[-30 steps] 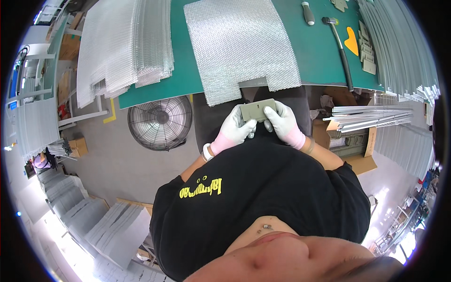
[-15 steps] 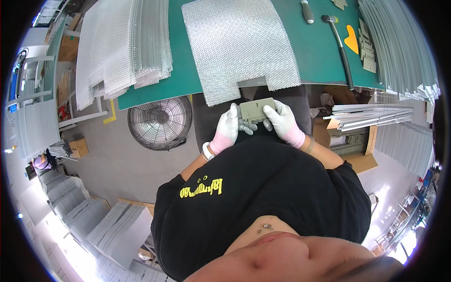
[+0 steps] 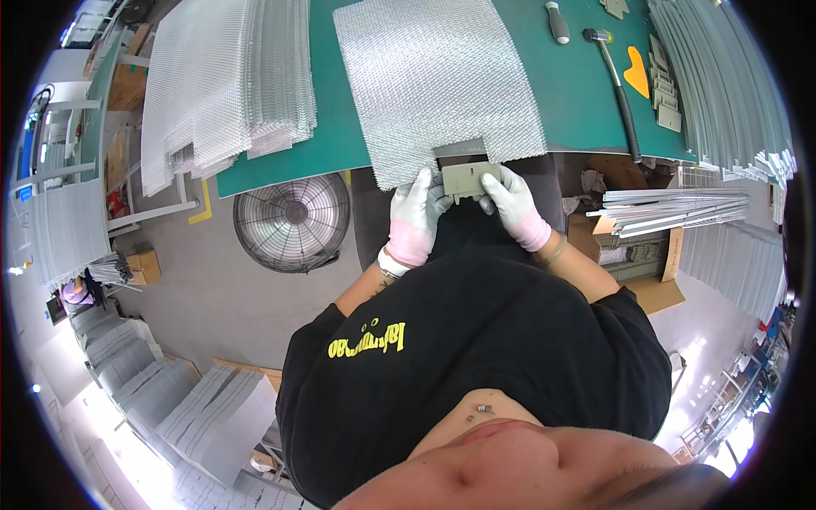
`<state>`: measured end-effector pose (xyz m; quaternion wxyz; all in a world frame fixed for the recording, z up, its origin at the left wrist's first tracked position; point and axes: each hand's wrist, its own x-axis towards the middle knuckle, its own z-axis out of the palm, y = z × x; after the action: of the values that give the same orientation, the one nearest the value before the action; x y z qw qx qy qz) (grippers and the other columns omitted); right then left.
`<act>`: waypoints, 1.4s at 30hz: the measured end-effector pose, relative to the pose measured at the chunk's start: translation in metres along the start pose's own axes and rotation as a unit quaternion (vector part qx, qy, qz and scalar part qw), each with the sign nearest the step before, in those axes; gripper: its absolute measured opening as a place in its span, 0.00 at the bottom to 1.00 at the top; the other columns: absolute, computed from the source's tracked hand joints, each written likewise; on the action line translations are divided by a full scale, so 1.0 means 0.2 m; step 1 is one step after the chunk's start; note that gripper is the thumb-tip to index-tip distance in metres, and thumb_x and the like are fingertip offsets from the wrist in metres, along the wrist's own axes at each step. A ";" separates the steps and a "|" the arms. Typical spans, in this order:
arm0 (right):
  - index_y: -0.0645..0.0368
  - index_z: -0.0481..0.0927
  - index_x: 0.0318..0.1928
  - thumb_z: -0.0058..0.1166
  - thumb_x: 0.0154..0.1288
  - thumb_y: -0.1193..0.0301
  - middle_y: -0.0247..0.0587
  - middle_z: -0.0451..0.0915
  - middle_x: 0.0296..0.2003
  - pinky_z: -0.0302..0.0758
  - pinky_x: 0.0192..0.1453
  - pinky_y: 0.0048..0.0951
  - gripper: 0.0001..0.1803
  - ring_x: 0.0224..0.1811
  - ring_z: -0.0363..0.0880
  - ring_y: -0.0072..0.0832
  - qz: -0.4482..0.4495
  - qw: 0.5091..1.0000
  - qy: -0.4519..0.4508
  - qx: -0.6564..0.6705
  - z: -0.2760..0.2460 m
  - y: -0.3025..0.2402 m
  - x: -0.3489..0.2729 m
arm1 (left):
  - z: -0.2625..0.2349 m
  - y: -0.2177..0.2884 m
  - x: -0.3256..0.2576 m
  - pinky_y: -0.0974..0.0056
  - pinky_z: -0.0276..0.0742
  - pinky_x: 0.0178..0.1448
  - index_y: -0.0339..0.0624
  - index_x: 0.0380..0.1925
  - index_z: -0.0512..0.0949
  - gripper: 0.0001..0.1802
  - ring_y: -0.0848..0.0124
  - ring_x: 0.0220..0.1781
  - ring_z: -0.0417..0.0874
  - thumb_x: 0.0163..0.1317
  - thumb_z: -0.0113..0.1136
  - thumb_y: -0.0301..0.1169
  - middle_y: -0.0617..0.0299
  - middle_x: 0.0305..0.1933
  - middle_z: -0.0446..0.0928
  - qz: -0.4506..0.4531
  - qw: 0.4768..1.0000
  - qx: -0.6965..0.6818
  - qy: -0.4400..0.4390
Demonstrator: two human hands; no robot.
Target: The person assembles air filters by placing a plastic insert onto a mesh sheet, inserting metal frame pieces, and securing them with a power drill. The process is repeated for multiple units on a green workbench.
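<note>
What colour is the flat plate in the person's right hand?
The plate in the right hand is plain grey-green, seen in the head view.

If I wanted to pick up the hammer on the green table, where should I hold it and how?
Probably by the black grip of the hammer, coming from the near side of the green table and wrapping around it. The grip is long and slim and points toward the near edge; the head lies farther away.
</note>
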<state>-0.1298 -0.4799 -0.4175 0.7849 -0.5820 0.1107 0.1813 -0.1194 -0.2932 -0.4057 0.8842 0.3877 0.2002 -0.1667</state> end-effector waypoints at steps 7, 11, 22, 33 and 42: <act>0.65 0.77 0.41 0.55 0.76 0.59 0.31 0.78 0.27 0.67 0.29 0.19 0.18 0.25 0.68 0.13 0.009 0.995 0.016 -0.102 -0.03 0.00 0.06 | -0.01 -0.01 0.01 0.59 0.79 0.50 0.30 0.45 0.79 0.16 0.65 0.46 0.86 0.74 0.57 0.36 0.52 0.46 0.84 0.043 0.994 0.081 0.051; 0.64 0.77 0.35 0.57 0.75 0.58 0.30 0.78 0.25 0.67 0.28 0.20 0.19 0.24 0.69 0.12 0.003 0.999 0.024 -0.042 0.03 -0.01 0.04 | -0.05 -0.04 0.01 0.65 0.81 0.47 0.34 0.48 0.80 0.14 0.71 0.43 0.86 0.74 0.59 0.36 0.57 0.45 0.85 0.060 0.993 0.091 0.036; 0.67 0.80 0.45 0.59 0.73 0.63 0.34 0.82 0.36 0.74 0.42 0.23 0.16 0.37 0.76 0.17 -0.056 0.985 0.154 0.043 0.10 0.00 0.02 | -0.03 -0.04 0.03 0.73 0.68 0.34 0.38 0.44 0.81 0.16 0.81 0.28 0.72 0.76 0.57 0.41 0.68 0.29 0.77 -0.035 0.971 0.230 -0.061; 0.65 0.83 0.38 0.63 0.71 0.59 0.31 0.81 0.31 0.72 0.41 0.22 0.18 0.34 0.74 0.15 -0.014 0.987 0.155 0.046 0.01 0.01 0.04 | -0.10 -0.04 0.05 0.74 0.68 0.33 0.39 0.47 0.80 0.15 0.81 0.29 0.74 0.77 0.54 0.40 0.68 0.32 0.78 -0.043 0.978 0.181 -0.098; 0.68 0.81 0.41 0.66 0.69 0.55 0.34 0.83 0.33 0.74 0.44 0.22 0.23 0.36 0.76 0.17 -0.048 0.982 0.178 0.036 0.00 0.09 0.04 | -0.07 -0.06 0.02 0.65 0.82 0.48 0.36 0.55 0.77 0.20 0.73 0.43 0.84 0.78 0.51 0.42 0.58 0.46 0.83 -0.042 0.989 0.061 -0.125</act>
<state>-0.1291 -0.4746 -0.4360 0.7809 -0.5812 0.2264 0.0329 -0.1237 -0.2904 -0.4242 0.8691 0.4086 0.0932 -0.2626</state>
